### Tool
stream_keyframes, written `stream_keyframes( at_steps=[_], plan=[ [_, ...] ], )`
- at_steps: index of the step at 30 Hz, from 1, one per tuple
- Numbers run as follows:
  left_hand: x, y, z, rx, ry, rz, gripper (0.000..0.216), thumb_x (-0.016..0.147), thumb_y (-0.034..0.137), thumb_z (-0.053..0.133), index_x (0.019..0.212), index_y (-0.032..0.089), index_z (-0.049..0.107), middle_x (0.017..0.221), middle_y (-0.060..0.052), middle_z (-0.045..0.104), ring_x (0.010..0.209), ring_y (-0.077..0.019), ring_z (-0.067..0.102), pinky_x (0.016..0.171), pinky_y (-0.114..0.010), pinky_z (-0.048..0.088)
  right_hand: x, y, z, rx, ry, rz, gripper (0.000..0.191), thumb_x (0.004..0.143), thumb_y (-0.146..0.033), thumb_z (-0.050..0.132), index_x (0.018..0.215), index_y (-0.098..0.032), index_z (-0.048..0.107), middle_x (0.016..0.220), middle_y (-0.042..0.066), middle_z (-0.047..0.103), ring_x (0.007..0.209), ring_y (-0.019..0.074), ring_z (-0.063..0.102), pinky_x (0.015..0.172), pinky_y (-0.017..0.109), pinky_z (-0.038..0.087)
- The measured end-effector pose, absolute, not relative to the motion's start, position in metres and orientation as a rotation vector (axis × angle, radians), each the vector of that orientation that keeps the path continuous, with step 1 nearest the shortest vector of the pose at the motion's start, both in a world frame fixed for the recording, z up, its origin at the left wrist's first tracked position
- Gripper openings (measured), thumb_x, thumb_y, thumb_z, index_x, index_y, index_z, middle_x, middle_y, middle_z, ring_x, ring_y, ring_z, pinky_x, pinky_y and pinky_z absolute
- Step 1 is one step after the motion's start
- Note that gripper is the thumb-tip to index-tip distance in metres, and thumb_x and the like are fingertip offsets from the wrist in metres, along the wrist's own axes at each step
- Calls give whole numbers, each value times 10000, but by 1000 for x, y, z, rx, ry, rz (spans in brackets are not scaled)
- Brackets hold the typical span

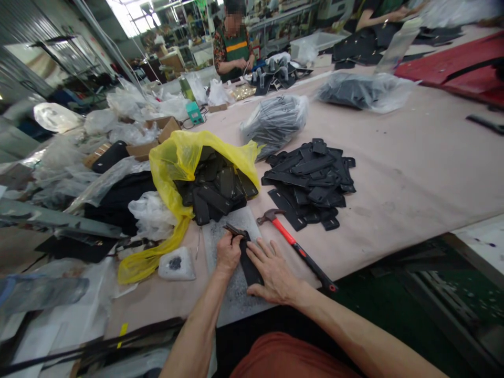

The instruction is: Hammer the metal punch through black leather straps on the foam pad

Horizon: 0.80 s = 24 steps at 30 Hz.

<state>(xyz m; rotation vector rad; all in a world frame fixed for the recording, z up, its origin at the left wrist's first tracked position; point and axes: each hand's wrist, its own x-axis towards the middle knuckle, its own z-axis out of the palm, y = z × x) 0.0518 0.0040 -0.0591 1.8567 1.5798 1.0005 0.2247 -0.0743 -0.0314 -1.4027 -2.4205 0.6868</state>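
Observation:
A black strip (250, 265) lies on a pale, scuffed board (230, 294) in front of me. My left hand (229, 253) is closed at the strip's far end, pinching a narrow dark piece (235, 230) whose kind I cannot make out. Flat across the strip's right side rests my right hand (272, 269), its fingers stretched out and pressing on it. Just right of the hands is a claw hammer (289, 237) with a red and black handle. Beyond the board, a yellow plastic bag (169, 157) spills black strips (216, 191).
A heap of black strips (311, 173) lies behind the hammer, with a clear bag of dark pieces (275, 123) farther back. A whitish block (177, 264) stands left of the board. Across the table a person (236, 47) handles small items. A red sheet (457, 65) lies far right.

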Motion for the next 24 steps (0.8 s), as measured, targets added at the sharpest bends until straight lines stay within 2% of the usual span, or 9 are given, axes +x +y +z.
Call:
stream_keyframes(
  at_steps=[4, 8, 13, 21, 24],
  plan=[
    [53, 8, -56, 1673, 1657, 1059, 162, 862, 261, 536, 900, 191, 678, 829, -29, 724, 761, -187, 671, 733, -309, 525, 226, -76, -31, -1407, -2453, 708, 1000, 732, -651, 641, 1503, -128, 277, 1575, 150, 222, 1453, 378, 85, 1138, 642, 68],
    [50, 7, -52, 1585, 1603, 1107, 170, 853, 263, 534, 893, 178, 676, 852, -38, 727, 798, -189, 672, 763, -315, 526, 224, -78, -31, -1417, -2454, 710, 995, 739, -648, 634, 1505, -128, 271, 1578, 141, 213, 1455, 371, 84, 1139, 643, 60],
    [46, 2, -50, 1668, 1500, 977, 160, 845, 248, 534, 883, 184, 674, 820, -32, 723, 771, -186, 662, 740, -315, 525, 221, -77, -30, -1441, -2442, 706, 988, 744, -623, 643, 1507, -124, 263, 1579, 152, 206, 1454, 373, 84, 1137, 645, 52],
    [48, -9, -59, 1525, 1660, 1179, 218, 875, 299, 534, 925, 179, 710, 906, -55, 736, 870, -205, 678, 822, -335, 520, 234, -85, -37, -1299, -2539, 717, 1091, 725, -733, 587, 1530, -123, 172, 1588, 171, 149, 1465, 346, 41, 1151, 611, 49],
    [50, -11, -59, 1490, 1674, 1237, 219, 878, 308, 544, 934, 180, 713, 935, -61, 739, 903, -209, 681, 836, -332, 526, 236, -75, -40, -1297, -2568, 619, 1026, 780, -717, 536, 1528, -115, 176, 1584, 176, 160, 1465, 334, 74, 1153, 606, 42]
  ],
)
